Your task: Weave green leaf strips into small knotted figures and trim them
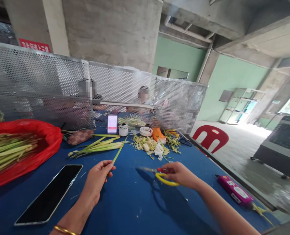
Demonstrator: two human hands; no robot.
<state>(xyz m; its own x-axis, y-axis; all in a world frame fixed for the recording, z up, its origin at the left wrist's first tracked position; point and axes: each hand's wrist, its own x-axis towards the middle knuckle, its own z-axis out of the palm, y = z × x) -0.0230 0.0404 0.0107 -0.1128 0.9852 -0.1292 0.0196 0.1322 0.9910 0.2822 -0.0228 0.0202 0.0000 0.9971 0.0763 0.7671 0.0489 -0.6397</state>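
Between the closed fingers of my left hand (101, 174) is a thin green plant stalk (119, 150), slanting up and to the right. My right hand (177, 173) is closed on a pair of scissors (166, 180) with yellow and red handles, their blades pointing left towards the stalk but apart from it. Several longer pale green stalks (100, 146) lie just beyond my left hand. Past my right hand spreads a pile of short cut pieces (146, 145) with a crumpled white tissue (159, 150) on it.
On the blue table (125, 202), a black tablet-like device (50, 194) lies left and a purple box (235, 190) right. A red bag (54, 138) of stalks stands far left. A perforated metal screen (120, 81) closes off the back, with people behind it. A red chair (212, 137) stands right.
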